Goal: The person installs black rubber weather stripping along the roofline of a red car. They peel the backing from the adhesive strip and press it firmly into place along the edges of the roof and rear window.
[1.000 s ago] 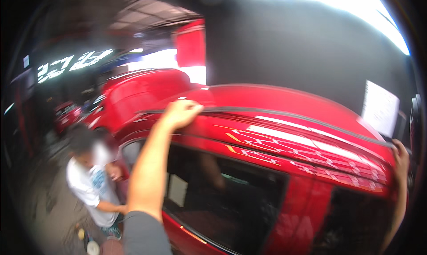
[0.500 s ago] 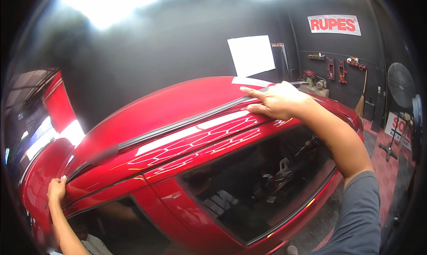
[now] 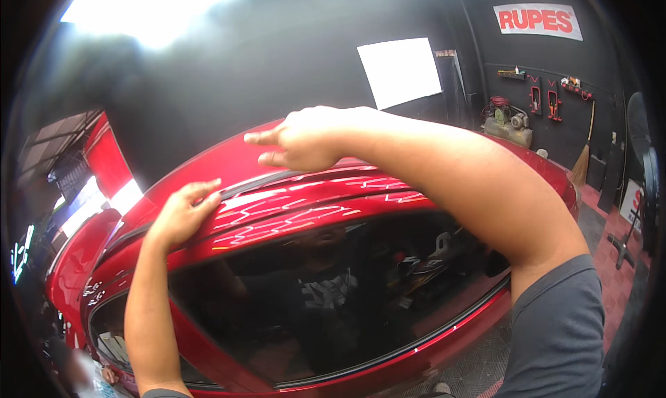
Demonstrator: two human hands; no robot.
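Head view: car (image 3: 291, 221) beneath hands (image 3: 312, 141)

Wore a dark grey shirt (image 3: 555, 349) with short sleeves. Showed most of the right sleeve (image 3: 565, 308) at four o'clock, plain, softly creased, with a hem around the upper arm. Showed just a dark strip of the left sleeve (image 3: 166, 393) at seven o'clock. Had a bare left hand (image 3: 182, 214) at nine o'clock, a bare right hand (image 3: 312, 140) at eleven. Bore a pale chest print (image 3: 327, 292), reflected toward six o'clock.

A car workshop, judging by the red car (image 3: 333, 294), compressor (image 3: 506, 126) and racks (image 3: 553, 101) (wall-mounted)
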